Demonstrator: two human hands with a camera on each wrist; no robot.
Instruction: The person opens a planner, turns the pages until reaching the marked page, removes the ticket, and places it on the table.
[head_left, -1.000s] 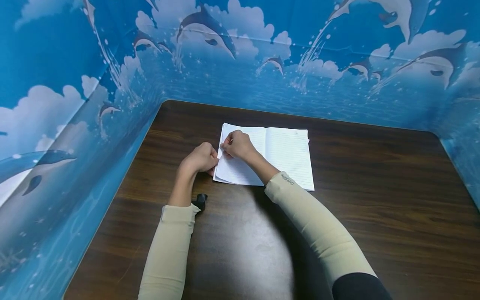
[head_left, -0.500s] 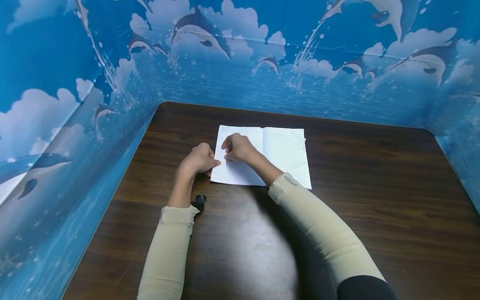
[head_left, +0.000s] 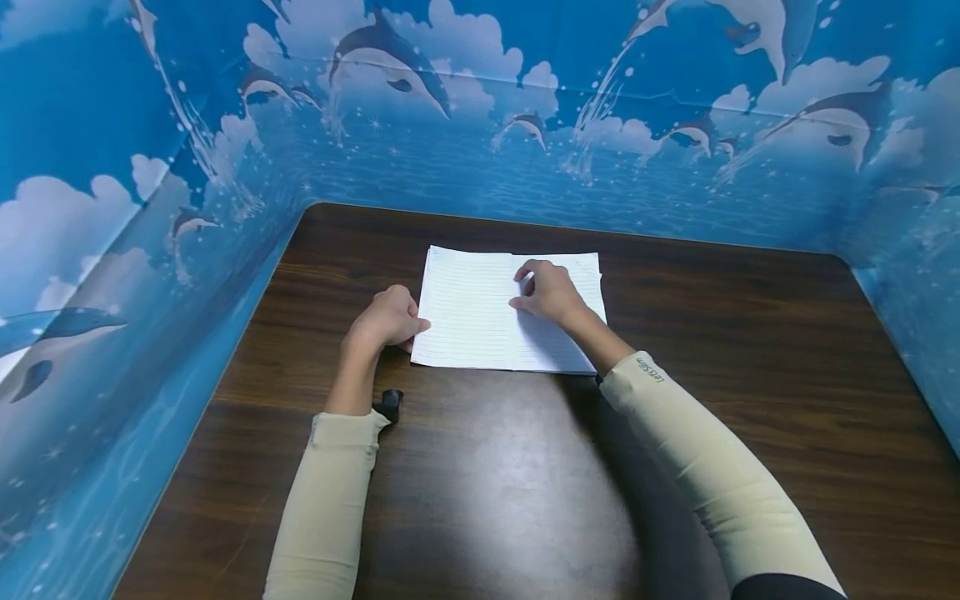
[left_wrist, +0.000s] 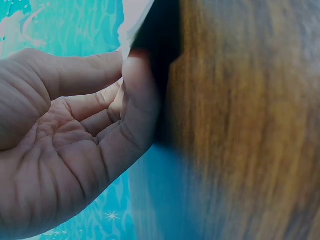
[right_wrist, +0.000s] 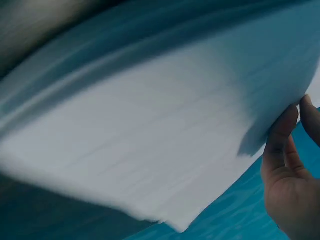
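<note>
An open notebook (head_left: 465, 308) with white lined pages lies on the dark wooden table. At its left edge my left hand (head_left: 386, 317) pinches the paper; the left wrist view has the thumb and index finger meeting on the white paper edge (left_wrist: 132, 22). Over the right-hand page, close to the centre fold, is my right hand (head_left: 555, 292). Its thumb and index finger are bent and apart, with no object visible between them. In the right wrist view, the fingertips are beside the notebook's page (right_wrist: 150, 130); whether they touch it I cannot tell.
A brown wood-grain table (head_left: 712, 383) carries the notebook. Blue curtains (head_left: 450, 183) printed with dolphins and clouds stand behind and to the left of it. A small black object (head_left: 390, 404) sits at the left wrist.
My right hand has moved right from the notebook's left edge, across the left page to the right-hand page. The raised left page now lies flat. My left hand stays at the left edge.
</note>
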